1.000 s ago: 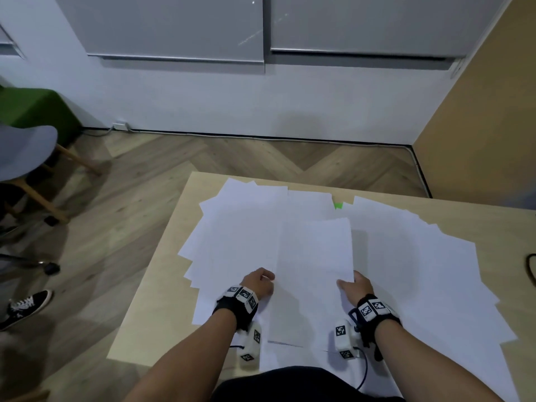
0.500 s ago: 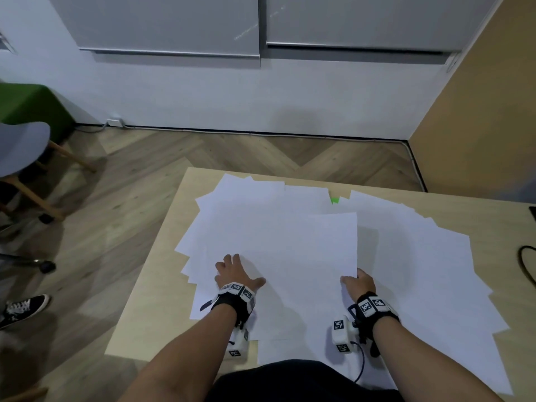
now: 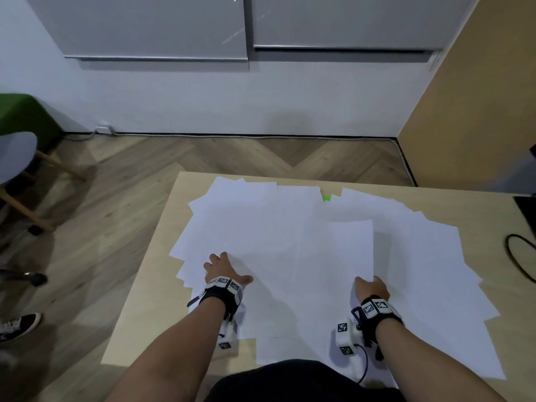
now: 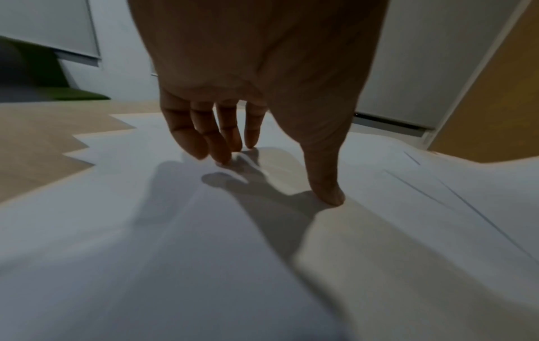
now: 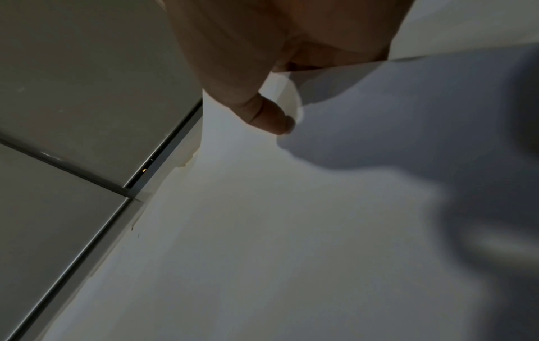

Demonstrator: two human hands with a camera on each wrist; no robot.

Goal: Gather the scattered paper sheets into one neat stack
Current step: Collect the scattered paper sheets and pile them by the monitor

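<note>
While your forearms enter from the bottom edge of the head view, the white paper sheets (image 3: pixel 290 242) lie fanned and overlapping across the middle of the light wooden desk (image 3: pixel 139 309), which fills the lower centre and right of the frame. Your left hand (image 3: pixel 222 269) sits at lower centre-left, on the near left part of the spread; in the left wrist view its fingers (image 4: pixel 215 140) are extended and slightly parted, with the fingertips and thumb pressing down on the paper and nothing gripped. Your right hand (image 3: pixel 372 287) sits at lower centre-right, at the near corner of one raised sheet (image 3: pixel 352 248) that stands clear of those beneath; in the right wrist view the thumb (image 5: pixel 268 117) lies on that sheet's face and its edge runs into the hand, so the hand pinches it, though the other fingers are hidden. A small green tab (image 3: pixel 326 197) shows between sheets near the desk's far edge. A dark cable (image 3: pixel 519 256) loops at the right edge; a grey chair (image 3: pixel 16 158) and a shoe (image 3: pixel 18 324) occupy the left edge.
</note>
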